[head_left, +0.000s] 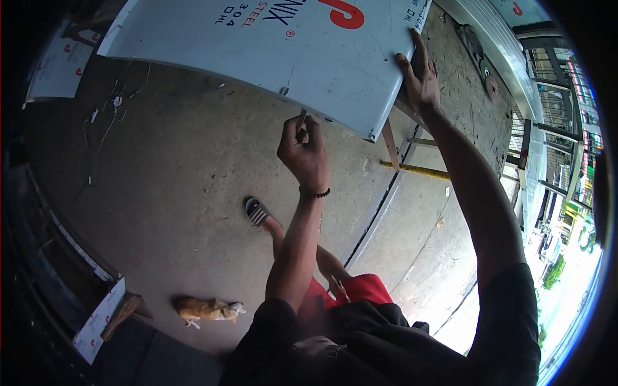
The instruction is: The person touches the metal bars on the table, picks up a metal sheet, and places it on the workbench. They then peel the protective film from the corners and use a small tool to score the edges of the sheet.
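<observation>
A large metal sheet (225, 38) with printed red and black lettering fills the top of the view. Just below its near edge, my left hand (306, 151), with a dark beaded bracelet on the wrist, is closed in a pinch. Something small and thin sticks up from its fingertips towards the edge, too small to name. My right hand (421, 80) rests on the sheet's right edge, thumb and fingers apart, holding nothing else.
A worn bench top (460, 83) with a round disc (492, 88) lies right of the sheet. Below it is a yellow bar (418, 170). A brown and white dog (209, 309) lies on the concrete floor (174, 154). Thin cords (118, 101) lie at the left. My sandalled foot (256, 211) shows.
</observation>
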Demonstrator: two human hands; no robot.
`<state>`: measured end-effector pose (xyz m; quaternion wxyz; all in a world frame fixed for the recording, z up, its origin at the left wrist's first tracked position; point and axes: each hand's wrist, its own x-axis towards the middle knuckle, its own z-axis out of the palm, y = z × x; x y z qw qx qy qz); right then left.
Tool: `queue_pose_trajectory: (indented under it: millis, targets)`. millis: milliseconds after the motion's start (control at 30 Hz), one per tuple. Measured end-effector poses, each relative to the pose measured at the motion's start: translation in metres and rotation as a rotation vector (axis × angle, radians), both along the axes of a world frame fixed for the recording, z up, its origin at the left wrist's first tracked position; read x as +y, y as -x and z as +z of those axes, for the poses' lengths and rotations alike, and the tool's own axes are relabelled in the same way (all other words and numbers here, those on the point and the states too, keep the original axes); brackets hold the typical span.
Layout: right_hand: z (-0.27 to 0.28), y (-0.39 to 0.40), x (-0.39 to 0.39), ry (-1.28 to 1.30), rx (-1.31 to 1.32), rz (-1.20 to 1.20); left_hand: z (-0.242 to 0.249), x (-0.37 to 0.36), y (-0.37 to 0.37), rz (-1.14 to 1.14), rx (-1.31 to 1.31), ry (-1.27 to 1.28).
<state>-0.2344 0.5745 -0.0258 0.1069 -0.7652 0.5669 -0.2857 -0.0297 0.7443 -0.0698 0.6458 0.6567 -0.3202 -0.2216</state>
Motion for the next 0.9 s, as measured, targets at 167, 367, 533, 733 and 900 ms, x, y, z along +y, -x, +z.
queue_pose_trajectory:
  millis: [167, 367, 533, 733, 900]
  targets:
    - [0.003, -0.001, 0.003, -0.016, 0.006, -0.016, -0.028, 0.010, -0.017, -0.022, -0.071, -0.186]
    - [0.001, 0.000, 0.000, -0.023, -0.001, -0.006, -0.003, 0.016, -0.016, -0.110, -0.212, 0.014]
    - [-0.002, 0.001, -0.002, -0.008, 0.002, -0.005, -0.008, 0.014, -0.043, -0.233, -0.594, 0.021]
    - [-0.002, 0.002, -0.002, -0.023, 0.011, -0.003, -0.011, -0.001, -0.057, -0.214, -0.761, 0.108]
    - [-0.001, 0.001, -0.001, -0.010, 0.010, 0.005, -0.015, -0.006, -0.064, -0.255, -0.790, 0.158]
